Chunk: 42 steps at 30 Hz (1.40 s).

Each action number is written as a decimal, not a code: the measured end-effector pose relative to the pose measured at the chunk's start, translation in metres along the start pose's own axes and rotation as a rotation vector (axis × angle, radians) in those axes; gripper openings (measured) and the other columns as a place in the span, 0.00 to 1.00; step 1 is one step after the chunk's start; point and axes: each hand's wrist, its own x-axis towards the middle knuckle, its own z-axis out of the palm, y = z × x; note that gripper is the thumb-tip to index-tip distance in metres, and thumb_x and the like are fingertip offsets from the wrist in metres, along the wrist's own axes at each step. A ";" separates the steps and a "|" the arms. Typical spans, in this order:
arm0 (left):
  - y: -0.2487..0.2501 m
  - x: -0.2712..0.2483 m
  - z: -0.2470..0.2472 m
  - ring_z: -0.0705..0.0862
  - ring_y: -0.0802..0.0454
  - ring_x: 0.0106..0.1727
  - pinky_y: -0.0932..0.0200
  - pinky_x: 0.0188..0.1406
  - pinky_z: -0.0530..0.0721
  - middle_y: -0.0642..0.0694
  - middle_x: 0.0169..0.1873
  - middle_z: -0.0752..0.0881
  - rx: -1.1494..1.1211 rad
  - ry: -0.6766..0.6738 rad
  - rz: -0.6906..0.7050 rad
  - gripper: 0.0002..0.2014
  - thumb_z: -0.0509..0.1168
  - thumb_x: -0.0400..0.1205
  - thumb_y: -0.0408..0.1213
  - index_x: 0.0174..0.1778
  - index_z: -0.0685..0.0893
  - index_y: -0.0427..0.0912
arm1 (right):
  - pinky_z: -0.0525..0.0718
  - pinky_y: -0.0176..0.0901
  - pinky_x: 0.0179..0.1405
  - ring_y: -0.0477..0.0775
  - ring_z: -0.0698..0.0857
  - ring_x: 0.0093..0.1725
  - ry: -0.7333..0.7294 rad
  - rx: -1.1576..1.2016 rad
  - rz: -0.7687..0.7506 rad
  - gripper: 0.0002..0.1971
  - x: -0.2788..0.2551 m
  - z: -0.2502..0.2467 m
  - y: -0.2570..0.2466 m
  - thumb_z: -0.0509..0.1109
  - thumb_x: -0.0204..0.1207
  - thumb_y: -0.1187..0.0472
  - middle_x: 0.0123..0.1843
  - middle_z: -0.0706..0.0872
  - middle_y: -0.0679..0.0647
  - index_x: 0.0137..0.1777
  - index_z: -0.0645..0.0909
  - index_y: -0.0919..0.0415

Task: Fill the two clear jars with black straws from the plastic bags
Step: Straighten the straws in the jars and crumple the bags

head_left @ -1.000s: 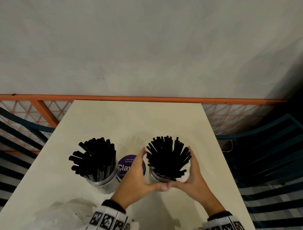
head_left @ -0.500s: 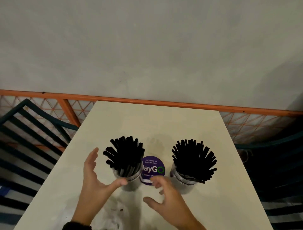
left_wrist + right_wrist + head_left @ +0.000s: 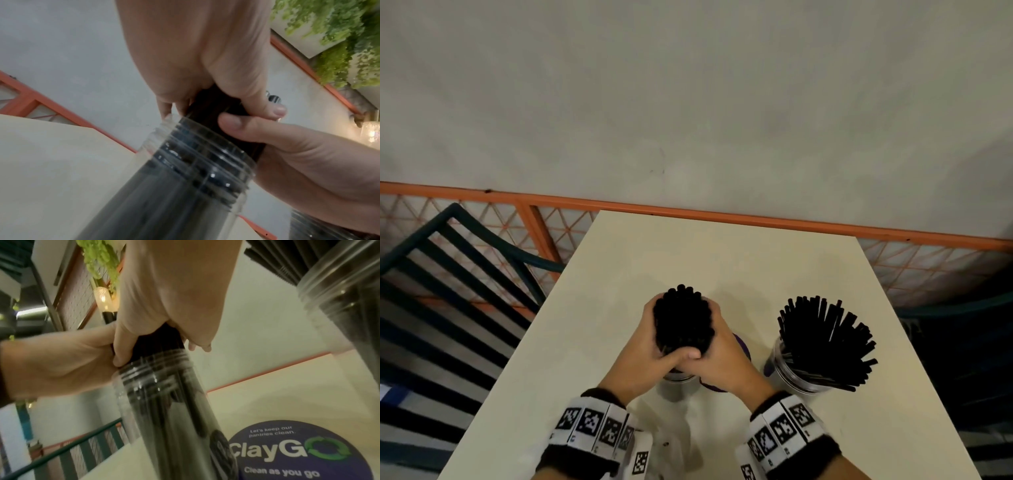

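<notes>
Both hands' grip (image 3: 690, 354) tight around the bundled black straws (image 3: 683, 322) above the ribbed clear jar (image 3: 197, 165).

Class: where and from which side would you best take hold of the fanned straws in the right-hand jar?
Probably grip the fanned straws just above the right jar's rim, cupping from both sides: they converge there and splay wide above, and the left hand and right hand do this on the other bundle.

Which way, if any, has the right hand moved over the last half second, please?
Yes: the right hand moved left from before the purple sticker, onto the straws in the left jar.
</notes>
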 end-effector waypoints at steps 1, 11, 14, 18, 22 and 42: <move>0.000 -0.001 0.000 0.71 0.79 0.64 0.81 0.58 0.72 0.66 0.63 0.71 0.007 0.024 0.008 0.39 0.74 0.61 0.56 0.63 0.58 0.67 | 0.79 0.29 0.59 0.36 0.77 0.64 0.001 -0.004 -0.013 0.39 0.000 -0.003 0.000 0.75 0.55 0.46 0.67 0.75 0.51 0.65 0.57 0.33; -0.017 -0.007 -0.015 0.66 0.82 0.67 0.81 0.65 0.68 0.70 0.67 0.65 0.013 -0.019 0.019 0.68 0.82 0.44 0.58 0.75 0.47 0.55 | 0.65 0.44 0.80 0.39 0.62 0.78 -0.013 0.004 0.035 0.60 -0.021 -0.006 0.017 0.83 0.46 0.36 0.80 0.61 0.41 0.73 0.45 0.32; -0.019 0.001 -0.016 0.65 0.77 0.70 0.78 0.68 0.65 0.70 0.69 0.64 0.039 -0.059 0.001 0.70 0.80 0.45 0.62 0.78 0.44 0.53 | 0.67 0.50 0.79 0.43 0.64 0.78 0.035 -0.019 -0.006 0.61 -0.015 0.001 0.013 0.83 0.46 0.36 0.78 0.64 0.45 0.76 0.48 0.36; -0.016 0.008 -0.009 0.68 0.80 0.67 0.83 0.61 0.68 0.68 0.67 0.68 0.010 -0.058 0.004 0.61 0.79 0.50 0.61 0.75 0.52 0.54 | 0.63 0.66 0.78 0.46 0.69 0.74 0.084 -0.058 -0.052 0.49 -0.002 0.007 0.006 0.81 0.50 0.43 0.67 0.65 0.23 0.64 0.52 0.17; -0.013 0.006 0.002 0.71 0.80 0.63 0.83 0.57 0.71 0.66 0.63 0.72 0.020 0.018 -0.005 0.49 0.76 0.57 0.60 0.70 0.58 0.54 | 0.72 0.66 0.72 0.54 0.75 0.70 0.072 -0.006 0.012 0.40 0.003 0.010 -0.001 0.78 0.51 0.46 0.65 0.76 0.47 0.56 0.57 0.15; -0.012 -0.108 -0.072 0.80 0.62 0.58 0.68 0.55 0.75 0.57 0.56 0.82 0.361 0.204 -0.221 0.23 0.70 0.68 0.54 0.60 0.77 0.59 | 0.76 0.34 0.54 0.47 0.76 0.64 0.050 -0.035 0.349 0.46 -0.086 0.009 0.033 0.72 0.64 0.36 0.66 0.76 0.48 0.78 0.55 0.50</move>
